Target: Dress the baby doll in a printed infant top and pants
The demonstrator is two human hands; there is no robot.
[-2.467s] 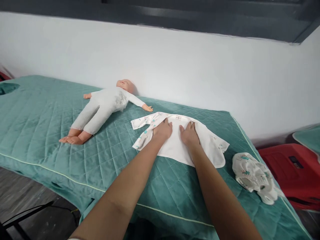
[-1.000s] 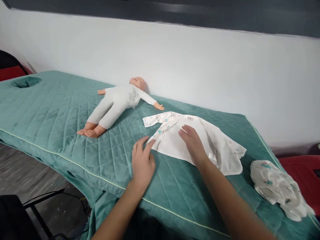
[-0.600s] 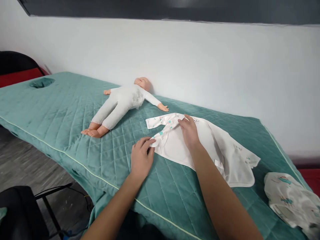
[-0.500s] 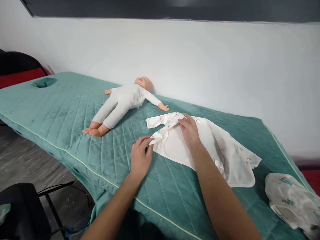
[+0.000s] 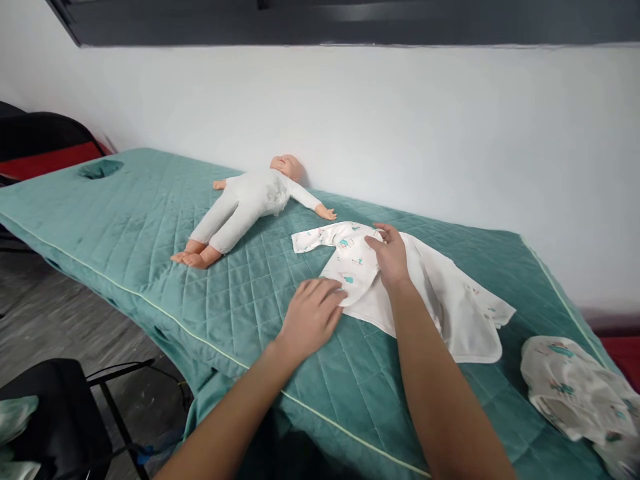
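Observation:
A white baby shirt (image 5: pixel 360 267) with small coloured prints lies spread on the green quilted cover, one front panel folded over toward the right with its printed side up. My left hand (image 5: pixel 313 317) is closed at the lower edge of that panel, fingertips on the cloth. Higher up, near the neckline, my right hand (image 5: pixel 391 253) pinches the panel's edge between thumb and fingers. Beyond the shirt's left sleeve a baby doll (image 5: pixel 250 197) in a white cloth body lies on its back, head toward the wall, arms spread.
The green quilted cover (image 5: pixel 240 307) drapes over a bed with a round hole (image 5: pixel 101 169) at its far left. A bunched printed garment (image 5: pixel 575 387) lies at the right. A white wall (image 5: pixel 400 120) borders the back; a black chair (image 5: pixel 55 413) stands at the lower left.
My left hand has moved right, drawing the shirt's front panel across, so its printed side now lies spread out. My right hand has shifted slightly right. The doll stays put.

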